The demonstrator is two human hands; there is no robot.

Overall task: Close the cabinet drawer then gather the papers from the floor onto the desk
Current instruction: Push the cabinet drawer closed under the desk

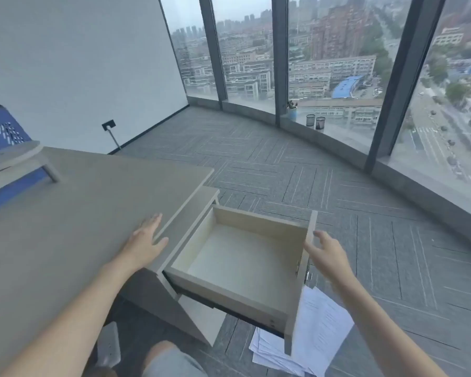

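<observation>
The cabinet drawer point(239, 262) stands pulled out wide from under the desk, pale wood inside and empty. Its grey front panel point(301, 281) faces right. My right hand point(326, 254) hovers with fingers spread just beside the top of that front panel; I cannot tell if it touches. My left hand point(147, 238) rests flat and open on the grey desk point(65, 227) near its right edge. White printed papers point(310, 338) lie scattered on the carpet below and to the right of the drawer, partly hidden by it.
A small wooden riser point(17, 159) and a blue chair back point(3, 134) are at the desk's far left. Grey carpet stretches to a curved window wall; two mesh cups point(315, 121) and a potted plant point(292, 110) sit on the sill. My knee point(169, 360) shows below.
</observation>
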